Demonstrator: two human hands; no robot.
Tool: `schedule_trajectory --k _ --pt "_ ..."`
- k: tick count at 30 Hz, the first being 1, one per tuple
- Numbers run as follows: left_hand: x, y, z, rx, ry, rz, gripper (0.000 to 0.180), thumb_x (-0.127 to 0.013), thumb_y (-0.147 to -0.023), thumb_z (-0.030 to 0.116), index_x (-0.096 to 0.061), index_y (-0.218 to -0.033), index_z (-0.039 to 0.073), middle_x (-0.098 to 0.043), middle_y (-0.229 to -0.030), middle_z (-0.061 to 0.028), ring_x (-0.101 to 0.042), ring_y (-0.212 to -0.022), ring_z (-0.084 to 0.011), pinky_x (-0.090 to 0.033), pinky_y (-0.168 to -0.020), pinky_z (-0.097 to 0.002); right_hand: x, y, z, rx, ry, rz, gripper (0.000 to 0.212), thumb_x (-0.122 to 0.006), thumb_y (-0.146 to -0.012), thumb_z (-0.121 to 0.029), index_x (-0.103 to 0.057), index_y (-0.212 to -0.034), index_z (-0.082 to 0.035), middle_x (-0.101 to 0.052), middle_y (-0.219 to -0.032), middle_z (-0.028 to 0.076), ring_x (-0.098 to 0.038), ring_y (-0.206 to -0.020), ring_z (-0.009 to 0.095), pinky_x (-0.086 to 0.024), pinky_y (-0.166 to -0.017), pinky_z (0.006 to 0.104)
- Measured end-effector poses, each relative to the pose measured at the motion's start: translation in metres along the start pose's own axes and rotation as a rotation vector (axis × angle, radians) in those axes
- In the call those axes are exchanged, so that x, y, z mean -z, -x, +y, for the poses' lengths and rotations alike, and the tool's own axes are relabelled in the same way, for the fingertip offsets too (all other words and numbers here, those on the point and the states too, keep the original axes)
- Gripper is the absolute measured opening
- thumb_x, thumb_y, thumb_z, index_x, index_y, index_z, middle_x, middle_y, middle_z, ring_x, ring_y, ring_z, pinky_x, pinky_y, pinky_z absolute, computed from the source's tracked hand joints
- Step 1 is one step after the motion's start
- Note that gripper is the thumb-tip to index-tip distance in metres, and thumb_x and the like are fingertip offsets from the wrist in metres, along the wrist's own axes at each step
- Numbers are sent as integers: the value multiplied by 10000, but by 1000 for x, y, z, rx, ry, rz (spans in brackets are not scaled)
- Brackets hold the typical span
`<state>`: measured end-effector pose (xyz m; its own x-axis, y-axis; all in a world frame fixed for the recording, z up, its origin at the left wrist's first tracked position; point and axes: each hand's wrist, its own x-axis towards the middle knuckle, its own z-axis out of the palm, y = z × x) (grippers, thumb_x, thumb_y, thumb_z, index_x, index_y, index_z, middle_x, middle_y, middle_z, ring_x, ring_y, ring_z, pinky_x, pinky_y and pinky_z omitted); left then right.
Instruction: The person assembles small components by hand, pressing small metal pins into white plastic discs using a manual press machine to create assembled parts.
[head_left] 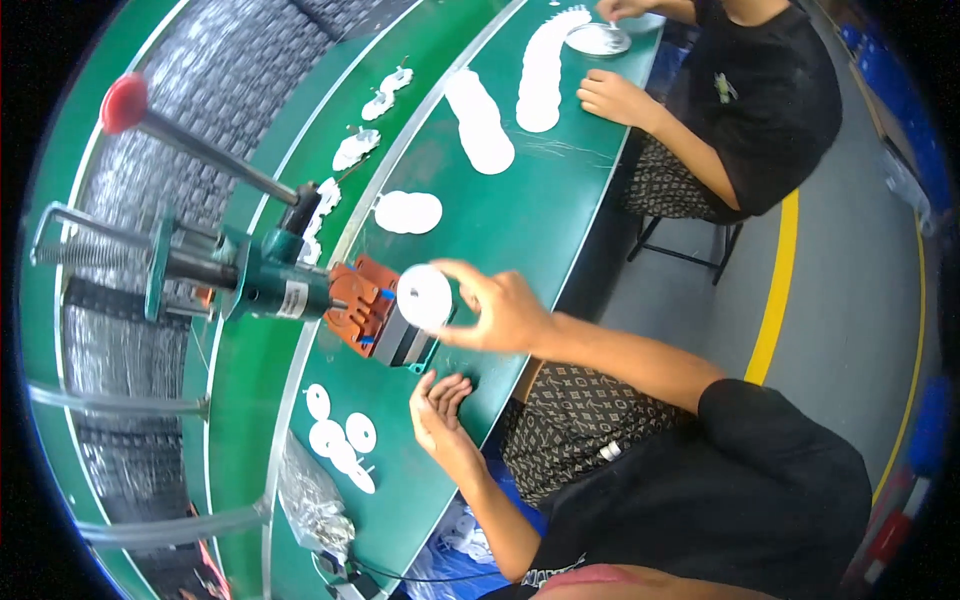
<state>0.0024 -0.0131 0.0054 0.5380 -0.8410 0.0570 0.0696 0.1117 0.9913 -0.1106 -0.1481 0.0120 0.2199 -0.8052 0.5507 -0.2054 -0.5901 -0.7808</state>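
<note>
Between the thumb and fingers of my right hand (500, 312) is a white round disc (424, 297) with a small centre hole. I hold it up by its edge, next to the orange fixture (362, 305) under a green hand press (275, 275). The fixture sits on a grey metal block (400, 345). My left hand (440, 415) rests near the table's edge, below that block, palm up with loosely curled fingers and nothing visible in it. Several white discs (345, 435) with small stems lie on the green table (400, 480) near this hand.
The press's red-knobbed lever (124, 103) sticks out at upper left. Rows of white discs (485, 135) run up the table toward a co-worker's hand (615, 98) and a round plate (598, 40). White parts (355, 148) lie on the green conveyor. A plastic bag (312, 500) lies at lower left.
</note>
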Motion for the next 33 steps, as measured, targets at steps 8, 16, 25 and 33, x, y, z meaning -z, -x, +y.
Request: schedule_trajectory --k 8,16,25,33 --pt "-7 3 -1 -21 -51 -8 307 -393 -1027 211 -522 -1127 -49 -640 -874 -154 -638 -789 -208 -527 -743 -321 7 -80 63 -183 442 -130 539 -704 -743 -424 -568 -1026 15 -651 -702 219 -660 -686 385 -512 -635 489" --pt "-6 2 -1 -36 -102 -29 287 -397 -1024 179 -532 -1122 -55 -652 -868 -166 -645 -774 -215 -528 -751 -314 -4 -86 71 -119 595 -141 520 -655 -751 -460 -575 -950 15 -653 -676 195 -662 -629 351 -500 -555 476" --pt "-3 1 2 -33 -136 -29 262 -420 -1018 155 -555 -1125 -43 -661 -880 -143 -642 -813 -192 -521 -776 -314 -13 -79 61 -105 414 -8 590 -647 -781 -353 -515 -1196 45 -663 -960 230 -655 -890 374 -524 -748 459" --pt "40 8 12 -440 -744 260 120 -581 -898 60 -646 -978 -3 -655 -994 -117 -614 -941 -220 -473 -857 -330 86 46 9 -935 -1022 -163 209 -466 -955 -70 -555 -1097 56 -549 -797 43 -474 -629 101 -403 -560 226"
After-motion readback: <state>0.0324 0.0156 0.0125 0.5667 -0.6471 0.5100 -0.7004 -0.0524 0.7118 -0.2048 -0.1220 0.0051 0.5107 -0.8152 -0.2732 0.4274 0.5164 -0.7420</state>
